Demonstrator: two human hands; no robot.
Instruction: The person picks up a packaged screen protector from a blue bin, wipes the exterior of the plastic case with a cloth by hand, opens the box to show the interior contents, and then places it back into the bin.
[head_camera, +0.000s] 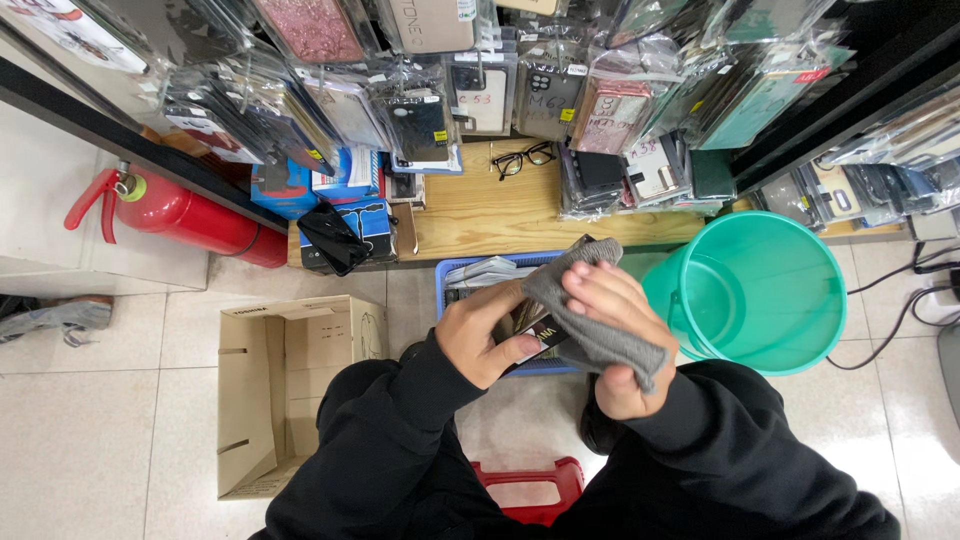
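Between both hands (560, 335), a packaged phone case (535, 330) lies under grey cloth (590, 320).

Both arms wear loose black long sleeves with ribbed cuffs at the wrists; left hand (487, 335) and right hand (612, 335) are bare.

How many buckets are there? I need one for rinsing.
1: a teal plastic bucket on the floor tiles, just beyond the right hand that holds the grey cloth. Others may be hidden under the wooden shelf.

Bright even light, sharp pic, glare on wrappers (420, 110), edges warped.
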